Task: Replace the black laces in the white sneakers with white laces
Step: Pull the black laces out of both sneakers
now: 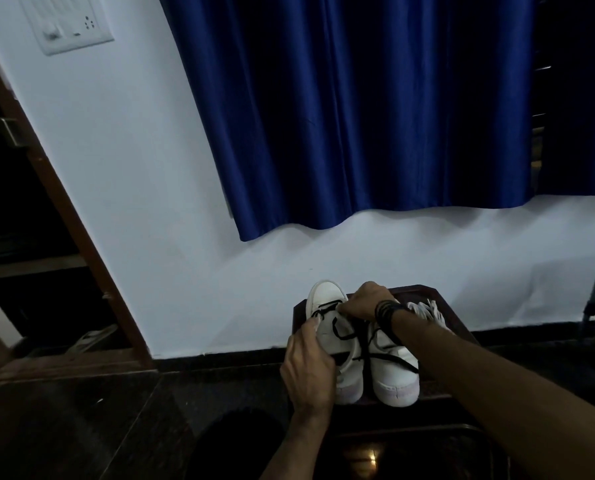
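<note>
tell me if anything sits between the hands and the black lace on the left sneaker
Nothing visible does. The left hand holds the side of the left sneaker, and the right hand is already at its black lace near the upper eyelets. The white laces lie behind the right wrist on the stool, out of the way.

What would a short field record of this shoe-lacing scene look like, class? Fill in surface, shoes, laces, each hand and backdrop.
surface: small dark wooden stool by the wall
shoes: two white sneakers side by side, left sneaker, right sneaker
black laces: loosened, still partly threaded
white laces: heaped on the stool behind the right wrist
left hand: holds the left sneaker's side
right hand: pinches at the left sneaker's lacing
backdrop: blue curtain, white wall
</note>
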Tool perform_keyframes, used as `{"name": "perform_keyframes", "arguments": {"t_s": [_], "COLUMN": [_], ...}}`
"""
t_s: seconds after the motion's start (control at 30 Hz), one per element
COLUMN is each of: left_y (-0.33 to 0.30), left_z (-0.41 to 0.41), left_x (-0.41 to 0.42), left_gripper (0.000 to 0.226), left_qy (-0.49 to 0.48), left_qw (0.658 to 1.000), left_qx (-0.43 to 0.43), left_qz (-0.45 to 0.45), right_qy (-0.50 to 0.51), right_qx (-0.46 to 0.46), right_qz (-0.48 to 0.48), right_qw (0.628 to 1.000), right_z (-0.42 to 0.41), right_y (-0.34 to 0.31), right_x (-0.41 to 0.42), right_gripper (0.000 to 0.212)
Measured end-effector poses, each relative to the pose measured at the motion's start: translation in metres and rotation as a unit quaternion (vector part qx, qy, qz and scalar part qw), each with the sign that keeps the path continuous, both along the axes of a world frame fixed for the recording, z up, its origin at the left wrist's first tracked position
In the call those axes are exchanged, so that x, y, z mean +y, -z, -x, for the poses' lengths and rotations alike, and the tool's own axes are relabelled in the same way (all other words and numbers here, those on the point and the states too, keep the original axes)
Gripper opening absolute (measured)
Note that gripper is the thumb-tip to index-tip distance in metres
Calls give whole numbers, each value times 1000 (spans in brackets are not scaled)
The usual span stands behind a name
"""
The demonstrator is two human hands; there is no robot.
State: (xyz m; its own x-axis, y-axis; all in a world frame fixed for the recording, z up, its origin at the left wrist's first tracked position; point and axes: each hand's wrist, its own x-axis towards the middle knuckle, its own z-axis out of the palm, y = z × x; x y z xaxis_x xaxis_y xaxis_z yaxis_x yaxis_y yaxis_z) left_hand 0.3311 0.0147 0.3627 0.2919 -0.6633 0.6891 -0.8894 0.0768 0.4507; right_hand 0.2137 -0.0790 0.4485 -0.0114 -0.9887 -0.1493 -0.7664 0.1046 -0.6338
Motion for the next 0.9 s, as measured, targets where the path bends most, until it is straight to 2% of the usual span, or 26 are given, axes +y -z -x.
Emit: {"name": "perform_keyframes", "arguments": {"t_s": [0.13,0.27,0.5,0.6,0.73,0.8,0.9], "left_y": [0,2,1,0,-5,-5,-4], "left_z": [-2,-4,-3,-2,-1,-2,-4], "left_x": [-7,-16,-19,-15,-13,-13,-12], "left_gripper": [34,24,33,26,27,23,32], "left_qy": [5,-6,-5,-1,-2,1,1], "left_qw": [1000,999,999,999,998,998,998], "left_qx": [-10,-26,-21,-17,-11,-33,-40], "left_qz": [-24,-44,-39,-48,-70,-58,-40], "right_qy": [25,36,-6,-42,-69,-81,-124], "right_qx": [-6,11,72,101,100,93,67], "right_qz": [0,-3,-26,-29,-17,3,13], "right_qw": [1000,999,997,994,992,992,990], "right_z": [-3,-4,-4,-10,-3,5,15], "right_y": [8,9,2,4,5,1,-2], "right_x": [0,-1,-14,-17,-22,-26,-28], "right_gripper": [42,50,48,47,61,55,22]}}
